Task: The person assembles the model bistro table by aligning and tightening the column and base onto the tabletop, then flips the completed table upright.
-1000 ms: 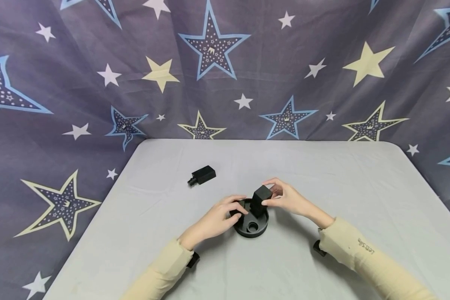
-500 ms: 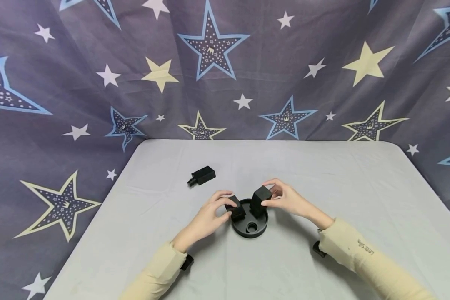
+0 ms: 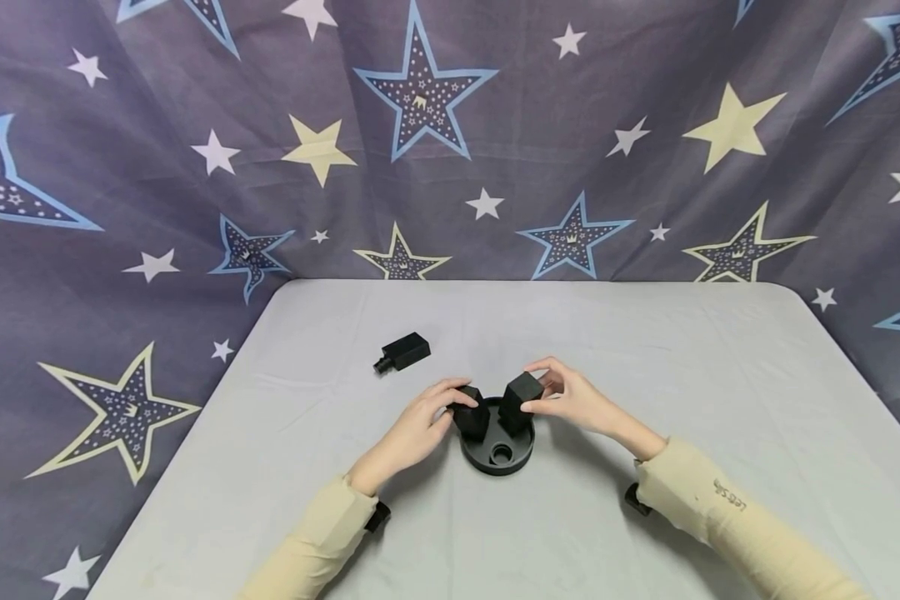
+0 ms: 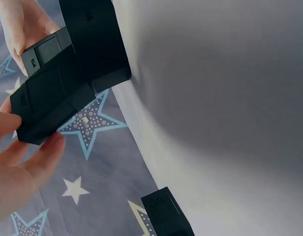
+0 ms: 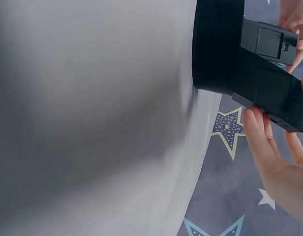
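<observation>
A round black tray with a raised ring near its front lies on the table. On its left side a black block leans outward, and my left hand pinches its top between thumb and fingers. My right hand grips a second black block on the tray's right side. In the left wrist view my left hand holds the near block by its end. The right wrist view shows my right hand with fingers along its block; both blocks meet the tray.
A third black block with a narrow stepped end lies on its side at the back left of the white table. It shows at the bottom of the left wrist view too. A star-patterned cloth hangs behind the table.
My left hand first moved left and tilted its block outward on the tray, then changed its hold at the top. The right hand and its block have barely moved.
</observation>
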A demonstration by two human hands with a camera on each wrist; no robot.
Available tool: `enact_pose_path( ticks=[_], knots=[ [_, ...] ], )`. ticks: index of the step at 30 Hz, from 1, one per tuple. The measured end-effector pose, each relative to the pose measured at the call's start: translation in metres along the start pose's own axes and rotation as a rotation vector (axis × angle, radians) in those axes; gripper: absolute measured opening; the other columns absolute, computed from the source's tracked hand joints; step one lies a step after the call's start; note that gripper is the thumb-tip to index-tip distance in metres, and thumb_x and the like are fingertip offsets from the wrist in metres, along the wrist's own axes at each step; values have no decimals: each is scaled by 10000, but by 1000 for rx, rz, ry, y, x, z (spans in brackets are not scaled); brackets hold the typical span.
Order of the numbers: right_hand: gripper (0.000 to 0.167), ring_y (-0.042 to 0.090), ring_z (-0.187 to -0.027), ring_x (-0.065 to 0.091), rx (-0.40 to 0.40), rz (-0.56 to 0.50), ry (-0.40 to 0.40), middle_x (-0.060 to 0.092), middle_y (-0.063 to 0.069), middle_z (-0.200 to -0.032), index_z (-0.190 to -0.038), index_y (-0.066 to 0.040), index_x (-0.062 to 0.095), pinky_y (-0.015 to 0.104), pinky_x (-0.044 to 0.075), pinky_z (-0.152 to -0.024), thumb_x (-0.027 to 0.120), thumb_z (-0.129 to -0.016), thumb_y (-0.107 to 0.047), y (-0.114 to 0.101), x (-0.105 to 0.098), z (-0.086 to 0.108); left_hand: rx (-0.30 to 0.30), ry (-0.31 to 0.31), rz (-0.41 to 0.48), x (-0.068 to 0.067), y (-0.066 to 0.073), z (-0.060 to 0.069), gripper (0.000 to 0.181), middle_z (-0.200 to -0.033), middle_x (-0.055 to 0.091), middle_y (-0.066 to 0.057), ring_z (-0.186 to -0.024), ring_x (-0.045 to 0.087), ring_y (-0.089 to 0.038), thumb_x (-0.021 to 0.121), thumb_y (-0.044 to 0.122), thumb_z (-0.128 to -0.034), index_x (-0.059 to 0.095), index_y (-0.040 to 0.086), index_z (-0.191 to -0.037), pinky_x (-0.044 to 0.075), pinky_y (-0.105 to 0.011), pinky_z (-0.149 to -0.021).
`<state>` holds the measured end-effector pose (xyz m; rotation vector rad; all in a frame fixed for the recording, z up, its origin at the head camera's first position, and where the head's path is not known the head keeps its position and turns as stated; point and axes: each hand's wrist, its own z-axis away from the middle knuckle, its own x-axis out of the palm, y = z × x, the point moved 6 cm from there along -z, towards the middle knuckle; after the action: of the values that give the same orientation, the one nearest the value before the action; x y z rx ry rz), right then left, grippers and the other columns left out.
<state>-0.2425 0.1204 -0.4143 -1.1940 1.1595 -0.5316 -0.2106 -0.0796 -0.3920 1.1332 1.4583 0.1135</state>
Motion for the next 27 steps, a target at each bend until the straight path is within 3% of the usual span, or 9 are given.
enact_pose_path(
  ticks=[7, 11, 15, 21, 27],
  knots=[
    [518, 196, -770, 579, -6, 9, 8, 599, 115, -862, -1177, -11, 455, 322, 492, -730, 711, -746, -141, -1, 0, 0, -35, 88, -11, 0, 1, -3, 78, -1219, 471, -105, -1114, 475, -256, 622, 112, -819, 650, 135, -887, 415, -414, -897],
    [515, 201, -767, 581, -11, 1, 8, 602, 119, -858, -1175, -7, 455, 316, 494, -723, 710, -746, -134, -2, 0, 0, -14, 144, -55, 1, 4, -4, 67, -1204, 509, -176, -1087, 505, -316, 656, 116, -794, 668, 114, -860, 437, -428, -873],
    [519, 197, -761, 577, -9, -3, 14, 602, 118, -856, -1171, 6, 453, 315, 494, -712, 712, -744, -137, -2, 1, 1, -32, 169, -61, 1, 4, -5, 115, -1237, 486, -215, -1006, 555, -339, 637, 88, -793, 677, 101, -900, 454, -421, -836],
    [521, 204, -785, 582, 4, -20, 25, 591, 166, -923, -1160, 18, 449, 308, 495, -721, 715, -741, -140, -1, 2, 1, -62, 159, -18, 2, -1, -7, 150, -1263, 470, -197, -1120, 478, -335, 629, 70, -794, 667, 93, -937, 431, -429, -880],
    [506, 272, -926, 575, 16, -60, 32, 535, 206, -1089, -1135, 12, 445, 267, 495, -767, 721, -734, -126, 2, 3, 0, -66, 106, 23, 2, -5, -10, 153, -1283, 462, -151, -1138, 468, -310, 618, 71, -806, 652, 96, -954, 422, -424, -902]
  ],
)
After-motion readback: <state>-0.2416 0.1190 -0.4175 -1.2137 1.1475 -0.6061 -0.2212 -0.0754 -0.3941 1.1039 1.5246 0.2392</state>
